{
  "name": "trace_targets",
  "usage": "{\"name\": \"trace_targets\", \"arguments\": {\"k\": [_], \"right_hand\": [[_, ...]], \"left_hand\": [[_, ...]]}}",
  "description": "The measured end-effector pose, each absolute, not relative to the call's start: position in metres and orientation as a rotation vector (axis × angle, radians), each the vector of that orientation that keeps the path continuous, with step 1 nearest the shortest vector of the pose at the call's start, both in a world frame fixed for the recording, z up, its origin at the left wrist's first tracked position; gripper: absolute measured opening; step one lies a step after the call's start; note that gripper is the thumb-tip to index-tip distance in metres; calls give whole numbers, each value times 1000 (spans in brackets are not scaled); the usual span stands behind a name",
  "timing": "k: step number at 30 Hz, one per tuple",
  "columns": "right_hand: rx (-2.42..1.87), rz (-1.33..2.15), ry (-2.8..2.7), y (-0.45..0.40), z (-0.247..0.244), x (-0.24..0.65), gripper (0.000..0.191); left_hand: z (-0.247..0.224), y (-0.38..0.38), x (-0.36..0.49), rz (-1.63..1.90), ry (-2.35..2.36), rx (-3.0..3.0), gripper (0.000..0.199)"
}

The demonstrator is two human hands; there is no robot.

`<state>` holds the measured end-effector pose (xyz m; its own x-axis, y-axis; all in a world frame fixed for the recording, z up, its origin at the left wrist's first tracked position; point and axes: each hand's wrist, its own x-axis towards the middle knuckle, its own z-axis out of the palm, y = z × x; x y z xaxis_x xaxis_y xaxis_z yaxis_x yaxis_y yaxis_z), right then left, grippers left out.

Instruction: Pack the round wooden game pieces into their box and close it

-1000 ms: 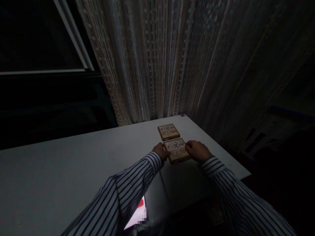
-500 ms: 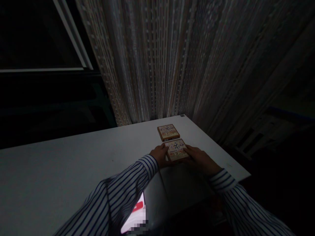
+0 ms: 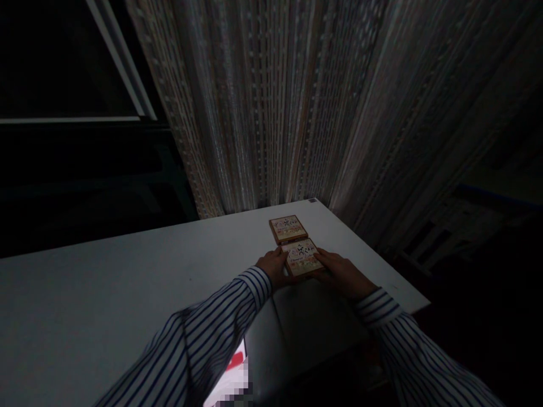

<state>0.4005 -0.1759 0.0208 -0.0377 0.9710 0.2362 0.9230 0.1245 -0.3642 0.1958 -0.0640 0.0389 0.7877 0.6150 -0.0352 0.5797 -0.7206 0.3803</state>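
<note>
Between my two hands is a flat square box (image 3: 302, 258) with a printed cream lid and brown sides. My left hand (image 3: 274, 268) grips its left side, and my right hand (image 3: 343, 273) grips its right side, thumb on the lid. Just beyond it, a matching box (image 3: 288, 228) lies flat on the white table (image 3: 139, 271). The far edge of the held box is very close to that box; whether they touch I cannot tell. My fingers under the held box are hidden.
A lit screen (image 3: 232, 377) shows below my left forearm, partly covered. Behind the table hangs a string curtain (image 3: 271, 113). The table's right edge runs close past my right hand. A small dark patch (image 3: 313, 200) marks the far corner.
The held box has moved slightly away from me, narrowing the gap to the far box. Both hands keep their grip. The view has shifted a little.
</note>
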Motion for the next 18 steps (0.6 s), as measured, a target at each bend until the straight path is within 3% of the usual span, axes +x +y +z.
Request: {"name": "trace_targets", "arguments": {"k": [18], "right_hand": [[-1856, 154, -2022, -170, 18, 406, 59]], "left_hand": [[40, -63, 197, 165, 914, 2596, 82]]}}
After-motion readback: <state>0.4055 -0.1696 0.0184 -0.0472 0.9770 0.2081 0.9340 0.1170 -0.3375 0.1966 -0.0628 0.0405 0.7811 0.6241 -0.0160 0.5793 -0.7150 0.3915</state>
